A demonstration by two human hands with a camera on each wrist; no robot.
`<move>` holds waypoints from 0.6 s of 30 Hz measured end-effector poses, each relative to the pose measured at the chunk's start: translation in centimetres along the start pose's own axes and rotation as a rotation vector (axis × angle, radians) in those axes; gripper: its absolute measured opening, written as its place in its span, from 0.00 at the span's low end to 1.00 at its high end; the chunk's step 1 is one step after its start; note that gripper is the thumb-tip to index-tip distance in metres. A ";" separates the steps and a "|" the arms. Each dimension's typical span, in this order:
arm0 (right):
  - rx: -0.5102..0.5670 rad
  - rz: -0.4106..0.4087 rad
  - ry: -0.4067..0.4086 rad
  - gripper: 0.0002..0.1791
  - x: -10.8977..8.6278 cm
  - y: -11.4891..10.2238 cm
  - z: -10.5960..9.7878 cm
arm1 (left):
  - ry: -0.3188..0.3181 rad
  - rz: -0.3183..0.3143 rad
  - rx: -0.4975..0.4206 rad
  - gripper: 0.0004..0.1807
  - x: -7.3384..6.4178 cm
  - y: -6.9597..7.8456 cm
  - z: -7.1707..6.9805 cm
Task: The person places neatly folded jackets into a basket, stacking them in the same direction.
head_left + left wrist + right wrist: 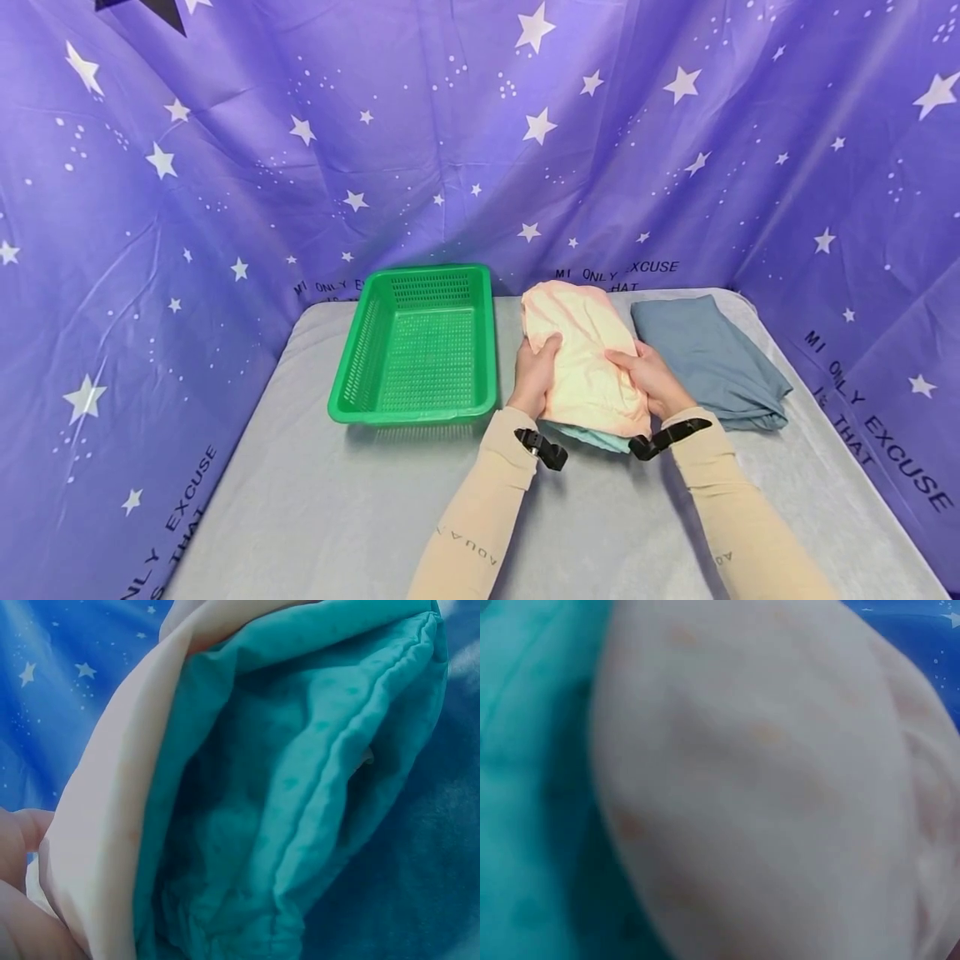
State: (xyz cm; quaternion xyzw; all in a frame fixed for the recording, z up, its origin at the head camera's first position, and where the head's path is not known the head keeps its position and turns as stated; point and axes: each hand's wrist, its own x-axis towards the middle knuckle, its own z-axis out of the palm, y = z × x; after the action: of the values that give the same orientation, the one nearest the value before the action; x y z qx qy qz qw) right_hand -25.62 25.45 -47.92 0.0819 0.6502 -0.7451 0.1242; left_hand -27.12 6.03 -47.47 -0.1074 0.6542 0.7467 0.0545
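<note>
Both hands hold a folded peach cloth [585, 358] between them, over the right half of the table. My left hand [535, 375] grips its left edge, thumb on top and fingers hidden beneath. On the opposite edge my right hand [651, 379] pinches it the same way. A teal cloth layer [592, 437] peeks out under the near end. In the left wrist view this teal layer [300, 780] hangs in loose folds with a puckered seam, inside the peach layer [112, 802]. The peach fabric [757, 780] fills most of the right wrist view, blurred.
A green perforated basket [489, 350] stands to the left of the hands, with nothing in it. Right of them lies a folded blue-grey cloth [697, 358]. The table [315, 517] has a pale grey cover, and purple star-printed curtains [450, 150] enclose its back and sides.
</note>
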 end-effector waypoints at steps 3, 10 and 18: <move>0.006 -0.005 -0.003 0.29 -0.2 -0.4 0.1 | -0.015 -0.007 0.003 0.41 -0.1 0.5 0.0; 0.030 -0.007 -0.016 0.26 -0.6 -1.5 0.5 | -0.024 -0.007 0.001 0.43 -0.6 1.9 0.0; 0.046 -0.013 -0.036 0.17 -1.1 -2.5 1.2 | -0.065 0.008 0.007 0.32 -1.1 3.6 -0.6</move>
State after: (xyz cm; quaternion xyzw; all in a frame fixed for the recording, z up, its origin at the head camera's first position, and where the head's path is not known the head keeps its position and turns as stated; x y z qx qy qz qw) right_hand -25.24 24.65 -45.06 0.0671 0.6310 -0.7621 0.1290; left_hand -26.76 4.98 -43.81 -0.0801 0.6551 0.7478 0.0731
